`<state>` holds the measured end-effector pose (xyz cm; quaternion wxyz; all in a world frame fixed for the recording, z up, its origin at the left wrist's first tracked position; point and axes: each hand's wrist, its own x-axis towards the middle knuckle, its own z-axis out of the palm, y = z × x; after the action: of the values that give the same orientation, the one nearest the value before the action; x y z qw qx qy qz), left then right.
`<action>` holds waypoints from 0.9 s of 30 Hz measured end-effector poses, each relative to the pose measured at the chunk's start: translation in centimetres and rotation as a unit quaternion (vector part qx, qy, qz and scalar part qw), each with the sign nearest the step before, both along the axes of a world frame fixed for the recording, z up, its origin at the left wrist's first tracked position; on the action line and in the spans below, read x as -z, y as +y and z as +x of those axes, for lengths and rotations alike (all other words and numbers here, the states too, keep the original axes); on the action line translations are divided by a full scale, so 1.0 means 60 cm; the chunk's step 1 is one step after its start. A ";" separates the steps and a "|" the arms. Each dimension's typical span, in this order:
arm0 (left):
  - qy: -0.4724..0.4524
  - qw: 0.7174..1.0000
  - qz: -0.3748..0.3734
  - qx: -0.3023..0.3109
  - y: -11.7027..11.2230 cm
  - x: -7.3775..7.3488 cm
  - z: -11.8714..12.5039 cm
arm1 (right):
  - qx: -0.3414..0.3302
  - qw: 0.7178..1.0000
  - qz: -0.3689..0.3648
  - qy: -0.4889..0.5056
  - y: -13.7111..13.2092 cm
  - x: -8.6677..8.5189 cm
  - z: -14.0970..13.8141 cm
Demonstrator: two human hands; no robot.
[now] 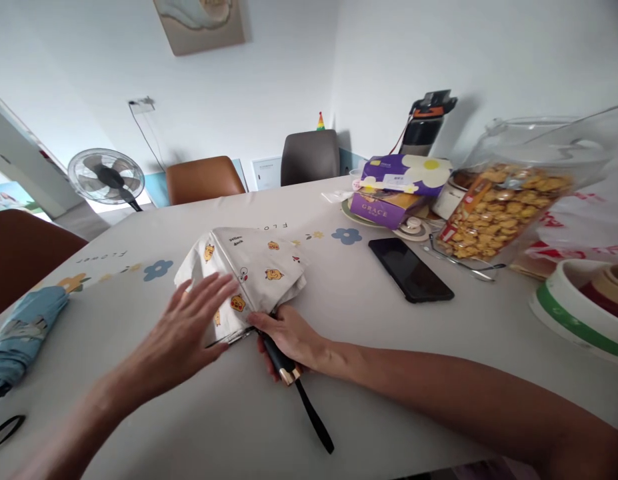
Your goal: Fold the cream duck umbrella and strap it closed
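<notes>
A folded white umbrella (259,267) with small yellow cartoon prints lies on the table (369,373) in front of me. My right hand (287,335) is closed around its black handle, whose gold tip and black wrist strap (313,417) trail toward me. My left hand (191,321) lies flat with fingers spread, pressing the near left side of the fabric.
A blue folded umbrella (23,333) lies at the left edge. A black phone (410,269) lies right of centre. Behind it are a purple box (396,190), a clear jar of snacks (509,200), a dark bottle (425,123) and tape rolls (583,300). Chairs and a fan (106,177) stand beyond.
</notes>
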<state>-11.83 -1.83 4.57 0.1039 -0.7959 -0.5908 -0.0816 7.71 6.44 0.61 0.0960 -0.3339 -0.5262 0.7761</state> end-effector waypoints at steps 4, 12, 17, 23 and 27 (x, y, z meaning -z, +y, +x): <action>0.065 0.996 0.036 0.057 0.038 0.031 0.038 | -0.011 0.999 0.045 0.002 -0.004 -0.003 0.002; 0.053 0.987 0.088 0.127 0.077 0.033 0.026 | -0.069 0.997 0.011 0.017 0.003 -0.012 0.009; -0.043 0.980 0.146 0.127 0.086 0.046 0.005 | -0.125 0.974 -0.140 0.126 0.037 -0.035 0.015; -0.054 0.977 0.145 0.148 0.081 0.057 -0.008 | -0.231 0.935 -0.216 0.163 0.054 -0.020 0.017; -0.004 0.978 0.126 0.168 0.074 0.050 0.012 | -0.235 0.927 -0.262 0.130 0.033 -0.005 0.013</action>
<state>-11.11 2.61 1.57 0.1860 -0.8639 -0.4342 -0.1750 8.46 8.40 0.90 -0.1120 -0.1102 -0.3502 0.9234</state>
